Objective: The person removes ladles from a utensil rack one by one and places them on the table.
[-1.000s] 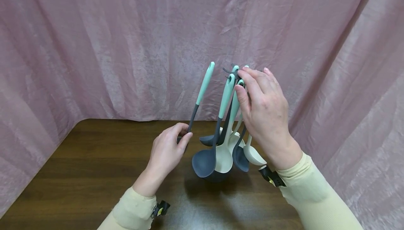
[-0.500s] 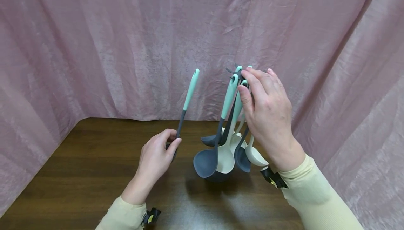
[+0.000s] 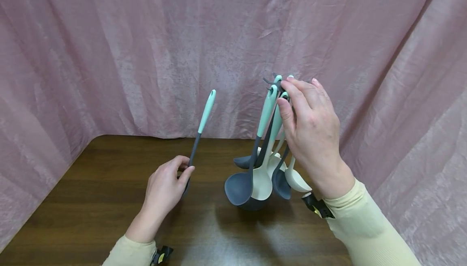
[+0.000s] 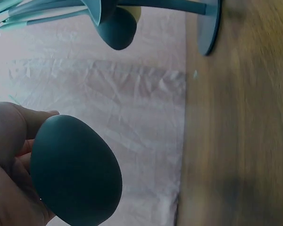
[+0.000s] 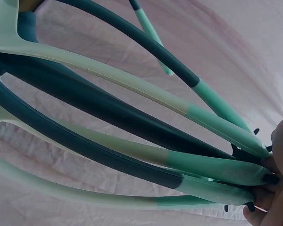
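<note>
Mint-handled grey spoon (image 3: 200, 129): out to my left, well apart from the utensil stand (image 3: 265, 146), handle end up and leaning a bit right. My left hand (image 3: 166, 187) pinches it low, thumb against fingers, near the oval head (image 4: 75, 169). Left wrist view: head looks held off the tabletop (image 3: 91, 185); can't tell if I'm seeing its back or its hollow.

My right hand (image 3: 311, 124) is bent over the stand's top, thumb one side, fingers the other; I read that as steadying. Right wrist view: fingers in among the hooks (image 5: 270, 179) and handle ends; can't tell how hard they press. Stand upright on its round base (image 3: 253, 204), other pieces hanging: big grey ladle (image 3: 238, 188) front left, cream serving spoon (image 3: 262, 185) beside it, small cream ladle (image 3: 297, 181) at right.

Doing it well: right hand should bear straight down, no twist, or the hung pieces could swing and knock. Low pinch leaves a long handle above, so it may tip; thumb firm, wrist steady. Spoon wants to stay wide of the big grey ladle. Any lowering should be slow, head touching wood first, handle eased down after, fingers loosened last.
</note>
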Demonstrator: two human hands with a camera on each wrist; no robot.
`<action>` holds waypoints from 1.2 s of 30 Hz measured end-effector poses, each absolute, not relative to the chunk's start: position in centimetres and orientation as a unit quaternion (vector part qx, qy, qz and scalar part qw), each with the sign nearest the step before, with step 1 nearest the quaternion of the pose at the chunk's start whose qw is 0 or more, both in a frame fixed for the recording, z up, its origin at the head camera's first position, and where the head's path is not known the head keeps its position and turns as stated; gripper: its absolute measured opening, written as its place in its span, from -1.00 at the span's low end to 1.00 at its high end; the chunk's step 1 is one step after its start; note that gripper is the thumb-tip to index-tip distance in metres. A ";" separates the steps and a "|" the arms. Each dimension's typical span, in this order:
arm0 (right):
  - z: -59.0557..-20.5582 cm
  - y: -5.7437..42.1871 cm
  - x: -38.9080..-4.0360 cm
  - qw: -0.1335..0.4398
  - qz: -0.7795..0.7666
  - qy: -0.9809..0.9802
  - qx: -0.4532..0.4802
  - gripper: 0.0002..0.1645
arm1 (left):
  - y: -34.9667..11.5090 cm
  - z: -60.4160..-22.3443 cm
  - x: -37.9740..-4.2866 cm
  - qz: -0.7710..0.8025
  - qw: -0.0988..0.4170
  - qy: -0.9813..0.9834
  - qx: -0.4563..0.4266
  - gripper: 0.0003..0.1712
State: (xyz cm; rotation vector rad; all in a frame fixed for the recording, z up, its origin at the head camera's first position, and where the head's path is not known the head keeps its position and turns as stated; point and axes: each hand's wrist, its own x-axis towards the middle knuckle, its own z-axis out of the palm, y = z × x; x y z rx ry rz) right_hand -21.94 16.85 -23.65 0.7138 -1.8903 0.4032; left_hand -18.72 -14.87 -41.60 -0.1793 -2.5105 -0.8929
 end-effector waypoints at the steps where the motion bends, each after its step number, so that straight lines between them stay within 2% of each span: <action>1: -23.7 16.8 -21.9 0.515 0.168 -0.786 0.297 -0.56 | -15.1 -41.6 -18.7 -0.323 0.234 -0.915 -0.065 -0.81; 36: -23.8 16.1 -21.6 0.525 0.192 -0.774 0.299 -0.58 | -24.1 -44.2 -17.3 -0.224 0.196 -0.954 -0.024 -0.81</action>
